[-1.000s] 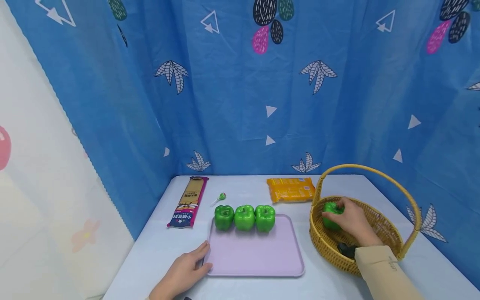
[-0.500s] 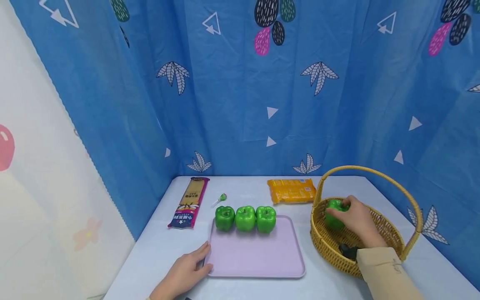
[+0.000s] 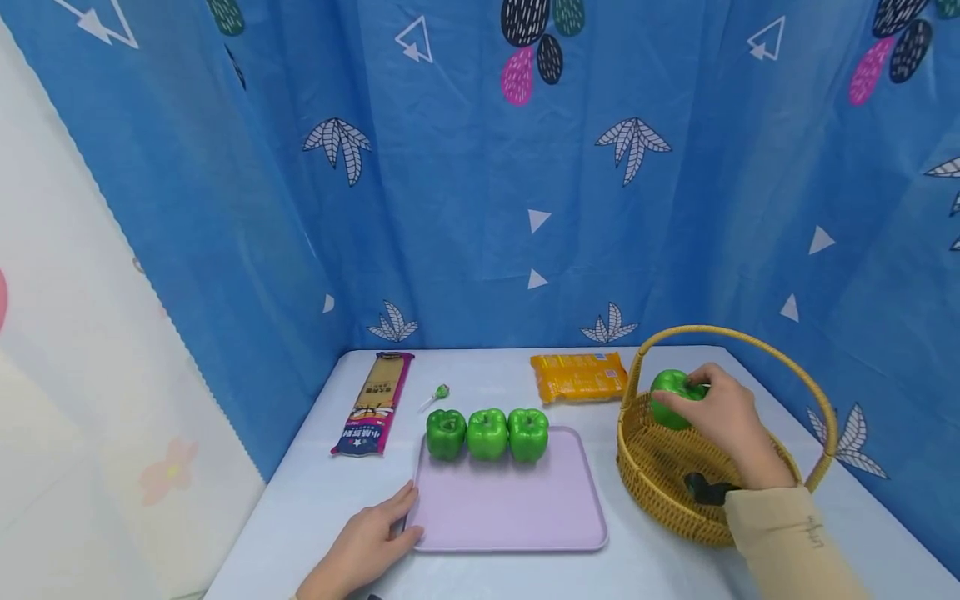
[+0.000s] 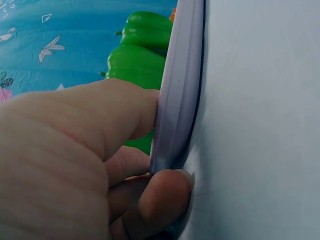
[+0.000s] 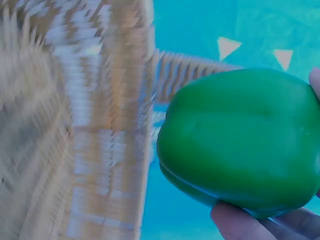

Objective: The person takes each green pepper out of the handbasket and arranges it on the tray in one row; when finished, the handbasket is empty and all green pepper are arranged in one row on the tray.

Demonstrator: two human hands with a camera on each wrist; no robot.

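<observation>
My right hand (image 3: 723, 412) grips a green bell pepper (image 3: 672, 398) above the far side of a wicker basket (image 3: 652, 492). In the right wrist view, fingertips (image 5: 237, 222) press against the glossy pepper, beside the blurred basket wall. My left hand (image 3: 367, 537) holds the lower left edge of a pale purple tray (image 3: 517, 508), its thumb and fingers at the rim, as the left wrist view also shows. Along the tray's back edge stand a dark green bell pepper (image 3: 446, 434) and two brighter green bell peppers, the middle one (image 3: 487, 434) and the right one (image 3: 528, 435).
A black object (image 3: 705, 488) is in the basket by my right wrist. The basket's tall handle (image 3: 780, 367) arches over it. Behind the tray lie a noodle-like packet (image 3: 372, 406), a green lollipop (image 3: 441, 392) and an orange packet (image 3: 579, 377). A blue curtain (image 3: 465, 208) hangs behind the table.
My right hand has raised the bell pepper from inside the basket to about the height of its far rim. The left hand and the tray have stayed in place.
</observation>
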